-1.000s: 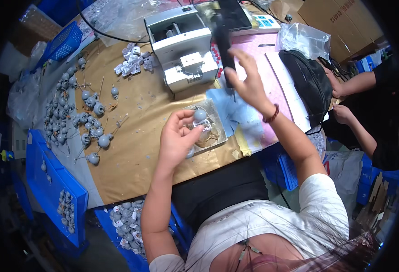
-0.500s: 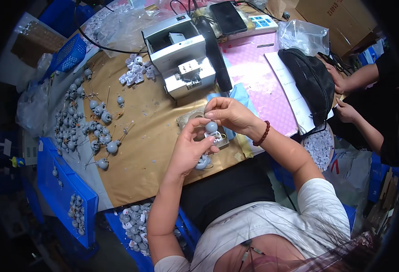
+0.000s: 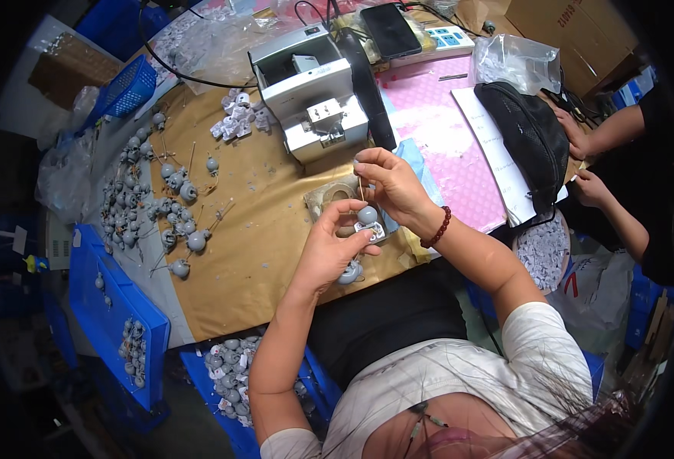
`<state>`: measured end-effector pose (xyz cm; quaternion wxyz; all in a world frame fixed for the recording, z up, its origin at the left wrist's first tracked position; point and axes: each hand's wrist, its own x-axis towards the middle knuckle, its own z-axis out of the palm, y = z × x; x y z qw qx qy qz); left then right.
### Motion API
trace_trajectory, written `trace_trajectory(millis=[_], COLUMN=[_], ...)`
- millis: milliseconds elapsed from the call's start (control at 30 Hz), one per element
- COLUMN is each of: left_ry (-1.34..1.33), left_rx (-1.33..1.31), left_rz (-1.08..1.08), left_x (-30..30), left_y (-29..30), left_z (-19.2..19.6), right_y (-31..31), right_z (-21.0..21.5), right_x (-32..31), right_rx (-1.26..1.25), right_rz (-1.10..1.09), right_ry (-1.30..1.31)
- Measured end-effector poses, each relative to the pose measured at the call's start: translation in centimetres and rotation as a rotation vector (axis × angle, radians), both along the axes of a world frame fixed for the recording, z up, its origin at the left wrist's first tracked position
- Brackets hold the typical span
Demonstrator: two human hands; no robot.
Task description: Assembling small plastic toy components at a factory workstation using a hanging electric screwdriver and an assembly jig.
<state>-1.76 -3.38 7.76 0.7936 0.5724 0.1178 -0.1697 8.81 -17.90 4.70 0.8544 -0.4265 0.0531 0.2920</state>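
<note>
At about 7 o'clock, closest to the person, a blue bin (image 3: 234, 382) holds a heap of small grey round parts. Just above the lap, near the middle, the left hand (image 3: 329, 249) is curled up with its fingers half closed around a small grey ball part (image 3: 367, 216), and its thumb rests just beside it. A second grey round part (image 3: 350, 272) sits under this hand at its 5 o'clock. The right hand (image 3: 394, 187) is at the left hand's 1 o'clock, very near it. Its fingers are pinched tight on a thin stick (image 3: 361, 187) that stands up from the ball part. A dark red bead bracelet (image 3: 436, 227) goes around that wrist. Both hands are over the brown table cover (image 3: 260, 252). Half a second ago the right hand lay lower, right on top of the ball; now it has lifted a little and the stick shows. Out at 9 o'clock many grey ball parts on sticks (image 3: 176, 206) lie spread on the table. At 12 o'clock stands a grey machine (image 3: 310, 92), with a black phone (image 3: 390, 29) farther back. At 2 o'clock lies a black bag (image 3: 532, 138), and another person's hands (image 3: 582, 164) are beside it.
</note>
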Motion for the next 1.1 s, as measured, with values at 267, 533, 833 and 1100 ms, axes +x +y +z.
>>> trace_trajectory(millis=[267, 533, 833, 1100], left_ry=[0.007, 0.028, 0.039, 0.365], left_rx=[0.006, -0.01, 0.045, 0.438], left_rz=[0.001, -0.007, 0.066, 0.438], left_x=[-0.4, -0.5, -6.0, -24.1], left_y=[0.0, 0.0, 5.4, 18.9], left_z=[0.2, 0.7, 2.2, 1.7], right_y=[-0.1, -0.6, -4.9, -7.3], right_z=[0.1, -0.4, 0.2, -8.4], right_x=[-0.2, 0.0, 6.2, 17.4], right_rx=[-0.018, -0.016, -0.275, -1.223], right_rz=[-0.015, 0.009, -0.181, -0.018], right_ry=[0.005, 0.006, -0.458, -1.444])
